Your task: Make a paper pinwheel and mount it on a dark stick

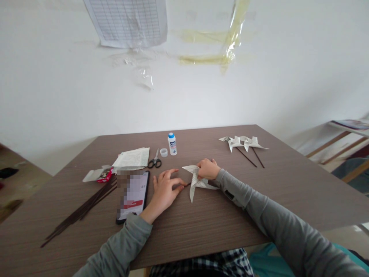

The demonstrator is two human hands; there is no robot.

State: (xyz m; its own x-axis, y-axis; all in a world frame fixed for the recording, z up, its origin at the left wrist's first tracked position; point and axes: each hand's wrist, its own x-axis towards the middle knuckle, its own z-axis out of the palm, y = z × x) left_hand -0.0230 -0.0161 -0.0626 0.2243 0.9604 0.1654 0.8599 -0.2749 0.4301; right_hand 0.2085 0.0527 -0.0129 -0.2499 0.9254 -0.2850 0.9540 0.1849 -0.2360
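A pinwheel (194, 184) folded from printed paper lies on the table in front of me. My right hand (208, 169) is closed over its middle, with the fingertips hidden from view. From the pinwheel's left side sticks out a short piece of thin dark stick (188, 184). The thumb and index finger of my left hand (167, 188) come together on that stick, while the other fingers are spread above the tabletop. A phone (137, 194) with a lit, partly blurred screen lies just left of my left hand.
Behind my hands stand a blue-capped white bottle (172, 144), a small clear cup (163, 152) and scissors (155, 161). Stacked paper (132, 158), a red box (105, 175) and dark sticks (83, 207) lie left. Two finished-looking pinwheels (236, 144) rest at back right, near the wall.
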